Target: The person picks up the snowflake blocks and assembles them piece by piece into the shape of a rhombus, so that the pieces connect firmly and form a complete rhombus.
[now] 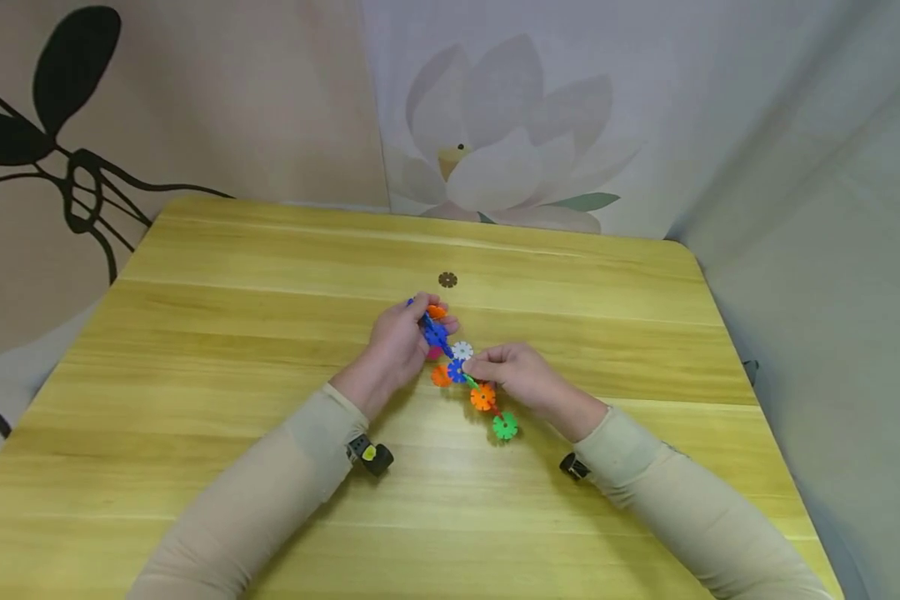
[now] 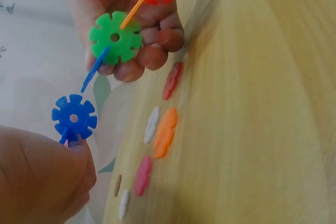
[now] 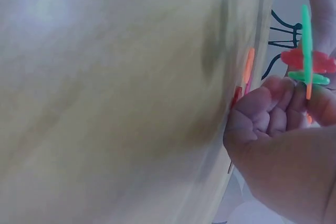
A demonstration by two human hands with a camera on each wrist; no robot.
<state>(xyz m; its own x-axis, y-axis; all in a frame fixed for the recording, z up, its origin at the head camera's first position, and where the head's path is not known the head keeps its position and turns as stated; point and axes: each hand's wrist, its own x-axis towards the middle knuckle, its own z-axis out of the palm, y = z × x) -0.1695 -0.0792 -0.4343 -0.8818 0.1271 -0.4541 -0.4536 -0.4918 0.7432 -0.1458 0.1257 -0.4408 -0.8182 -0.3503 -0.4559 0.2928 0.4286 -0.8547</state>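
A chain of interlocked, notched plastic discs runs between the two hands, with blue, green, orange and red pieces. My left hand (image 1: 399, 343) pinches the blue end, where a blue disc (image 2: 74, 117) stands just past the thumb in the left wrist view. My right hand (image 1: 525, 379) pinches the chain further along, near a green disc (image 2: 115, 38). From there the rest slants toward the person, past an orange disc (image 1: 483, 397) to a green end disc (image 1: 505, 426). In the right wrist view a red disc (image 3: 294, 59) shows beyond the right fingers. The exact grip points are partly hidden.
Loose discs lie on the wooden table (image 1: 270, 317) around the hands: brown (image 1: 447, 280), white (image 1: 462, 351), orange (image 1: 441, 376), pink (image 2: 143, 176) and red (image 2: 171, 81). A patterned wall (image 1: 510, 108) stands behind the table's far edge.
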